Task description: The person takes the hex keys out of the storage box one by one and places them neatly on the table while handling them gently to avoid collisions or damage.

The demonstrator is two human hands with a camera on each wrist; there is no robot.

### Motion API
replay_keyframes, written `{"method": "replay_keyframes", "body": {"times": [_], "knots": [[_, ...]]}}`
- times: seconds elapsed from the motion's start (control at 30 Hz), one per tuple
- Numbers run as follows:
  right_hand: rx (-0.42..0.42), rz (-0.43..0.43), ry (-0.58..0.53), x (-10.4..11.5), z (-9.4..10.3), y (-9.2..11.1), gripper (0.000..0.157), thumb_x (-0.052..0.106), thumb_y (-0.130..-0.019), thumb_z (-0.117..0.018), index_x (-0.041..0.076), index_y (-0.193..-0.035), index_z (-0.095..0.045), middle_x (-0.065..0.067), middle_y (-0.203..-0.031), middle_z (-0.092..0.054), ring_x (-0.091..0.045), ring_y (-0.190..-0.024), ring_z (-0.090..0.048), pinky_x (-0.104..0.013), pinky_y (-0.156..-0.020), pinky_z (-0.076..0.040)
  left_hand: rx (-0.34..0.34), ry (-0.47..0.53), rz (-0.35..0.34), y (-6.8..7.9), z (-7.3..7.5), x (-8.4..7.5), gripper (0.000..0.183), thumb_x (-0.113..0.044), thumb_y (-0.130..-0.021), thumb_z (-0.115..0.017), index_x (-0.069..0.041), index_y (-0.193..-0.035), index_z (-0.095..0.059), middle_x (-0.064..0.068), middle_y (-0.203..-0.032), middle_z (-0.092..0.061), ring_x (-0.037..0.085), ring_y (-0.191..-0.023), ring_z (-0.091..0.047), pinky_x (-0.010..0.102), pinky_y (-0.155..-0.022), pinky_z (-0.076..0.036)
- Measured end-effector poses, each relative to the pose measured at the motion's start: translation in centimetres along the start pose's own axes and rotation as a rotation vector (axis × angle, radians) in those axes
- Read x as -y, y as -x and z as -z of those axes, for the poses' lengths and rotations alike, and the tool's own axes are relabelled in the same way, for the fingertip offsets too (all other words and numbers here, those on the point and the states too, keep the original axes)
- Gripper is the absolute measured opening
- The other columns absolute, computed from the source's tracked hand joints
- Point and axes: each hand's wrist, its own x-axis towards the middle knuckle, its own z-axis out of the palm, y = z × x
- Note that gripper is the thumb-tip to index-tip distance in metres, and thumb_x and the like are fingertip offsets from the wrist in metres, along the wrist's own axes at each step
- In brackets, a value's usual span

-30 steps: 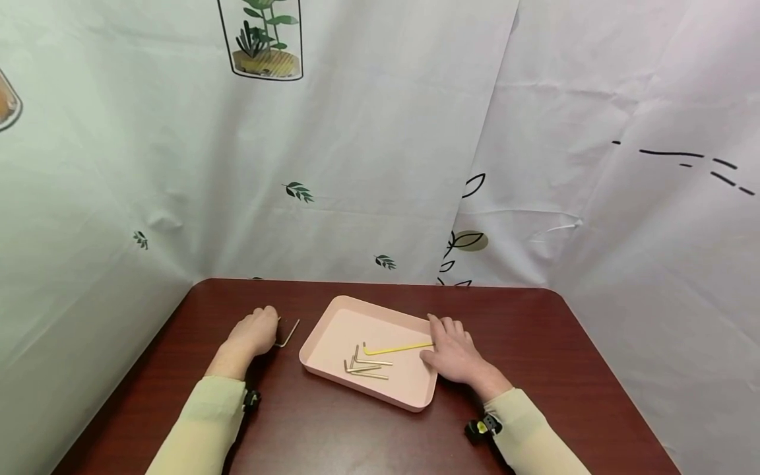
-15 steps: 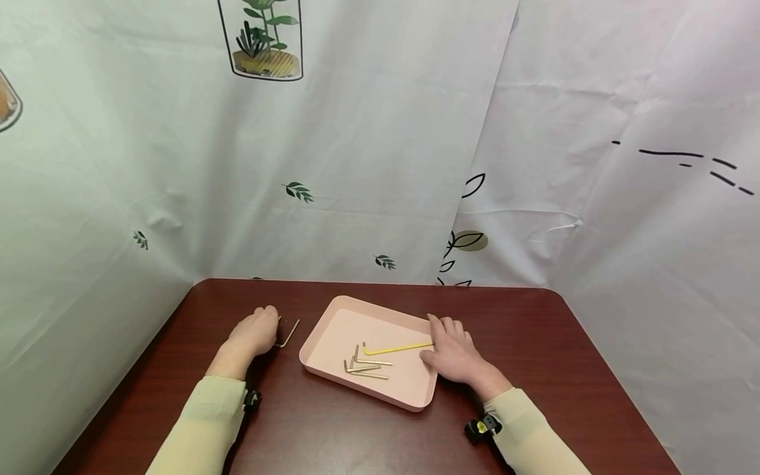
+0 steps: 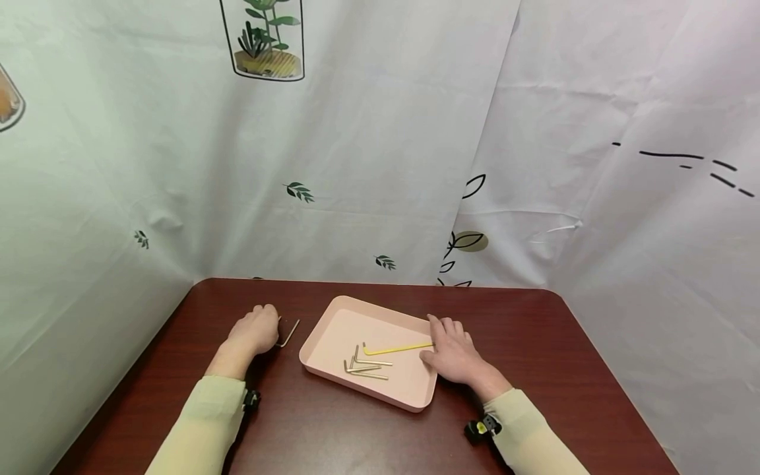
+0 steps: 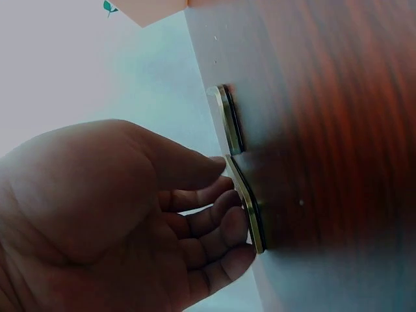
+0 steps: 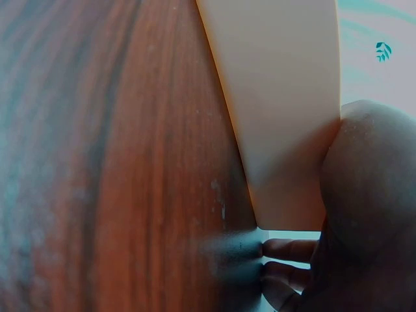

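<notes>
My left hand (image 3: 255, 330) is low over the table's left side, its fingers curled. In the left wrist view its thumb and fingertips pinch a brassy L-shaped hex key (image 4: 247, 198) lying at the tabletop. Just beyond it lies a second hex key (image 4: 227, 120), also visible right of the hand in the head view. My right hand (image 3: 454, 349) grips the right end of a pink tray (image 3: 341, 330), thumb over the rim and fingers outside. Inside the tray are a long yellow hex key (image 3: 398, 349), its end overlapped by that hand, and several smaller brassy hex keys (image 3: 375, 362).
The dark red-brown table (image 3: 332, 442) has rounded far corners. A pale printed curtain (image 3: 368, 145) hangs behind it and along both sides. A small black camera is strapped to each wrist, at the cuff of a pale yellow sleeve (image 3: 202, 412).
</notes>
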Motion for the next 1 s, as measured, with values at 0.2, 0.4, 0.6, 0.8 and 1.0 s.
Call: {"method": "replay_keyframes", "body": {"times": [0.2,0.4,0.6,0.8,1.0], "knots": [[0.011,-0.006,-0.004,0.1,0.1,0.0,0.087,0.032,-0.093,-0.075,-0.001,-0.166,-0.041,-0.024,-0.146,-0.053,-0.045,-0.134,-0.046,-0.068,-0.103,-0.040,-0.028,-0.017,-0.005,0.0,0.0,-0.1,0.032,-0.006,-0.113,-0.050,0.021,-0.128,-0.055,0.039,-0.117,-0.056,0.055,-0.107,-0.063,0.068,-0.092,-0.054],[0.004,-0.001,-0.002,0.0,0.0,-0.1,0.085,0.032,-0.094,-0.073,0.000,-0.166,-0.042,-0.024,-0.146,-0.054,-0.044,-0.134,-0.046,-0.068,-0.103,-0.040,-0.048,-0.033,-0.026,0.2,0.2,-0.6,0.027,-0.002,-0.106,-0.055,0.019,-0.124,-0.056,0.036,-0.115,-0.057,0.052,-0.106,-0.062,0.067,-0.092,-0.054],[-0.002,0.004,-0.011,-0.2,-0.1,-0.1,0.084,0.032,-0.094,-0.073,0.000,-0.166,-0.043,-0.023,-0.145,-0.054,-0.044,-0.133,-0.047,-0.067,-0.103,-0.041,-0.104,-0.044,-0.074,0.1,0.2,-1.3,0.019,-0.001,-0.106,-0.053,0.015,-0.117,-0.057,0.032,-0.110,-0.057,0.048,-0.101,-0.060,0.064,-0.088,-0.053],[0.007,-0.003,-0.001,0.0,0.1,0.0,0.085,0.032,-0.094,-0.073,0.000,-0.166,-0.042,-0.023,-0.146,-0.054,-0.044,-0.134,-0.046,-0.066,-0.103,-0.041,-0.182,-0.061,-0.137,-0.1,0.0,-1.6,0.015,-0.004,-0.108,-0.054,0.011,-0.109,-0.056,0.027,-0.104,-0.056,0.048,-0.099,-0.059,0.064,-0.088,-0.053],[0.009,0.006,-0.003,0.6,0.7,0.3,0.084,0.029,-0.093,-0.072,-0.004,-0.164,-0.041,-0.026,-0.144,-0.053,-0.047,-0.133,-0.046,-0.068,-0.103,-0.040,-0.209,-0.074,-0.158,-0.1,-0.2,-2.0,0.017,-0.007,-0.108,-0.061,0.009,-0.106,-0.057,0.024,-0.100,-0.056,0.046,-0.096,-0.059,0.062,-0.087,-0.053]]}}
